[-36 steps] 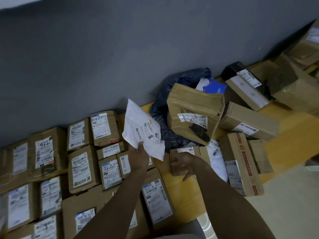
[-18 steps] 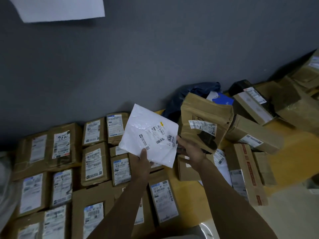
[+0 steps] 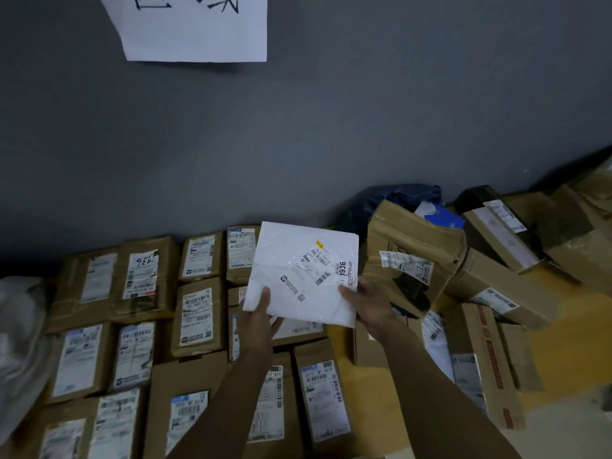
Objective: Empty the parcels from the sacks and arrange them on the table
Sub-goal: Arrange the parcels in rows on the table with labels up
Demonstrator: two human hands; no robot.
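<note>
Nearest, both hands now hold the white mailer (image 3: 299,273). The left hand (image 3: 261,314) pinches its lower left corner, thumb on top and fingers beneath. The right hand (image 3: 366,301), which a second ago was down at the edge of the pile (image 3: 414,260), has come up to grip the lower right edge. The mailer is held level, label up, above the boxes (image 3: 195,313) laid in rows on the left. It is probably being read or squared first, so it is not yet placed. Right of the hands, bare yellow surface (image 3: 569,342) shows beside the unsorted pile, which crowds the free spot. Behind the pile lies a dark sack (image 3: 371,210), seemingly part-full. Farther up the grey wall (image 3: 331,111) hangs a paper sign (image 3: 198,31).
</note>
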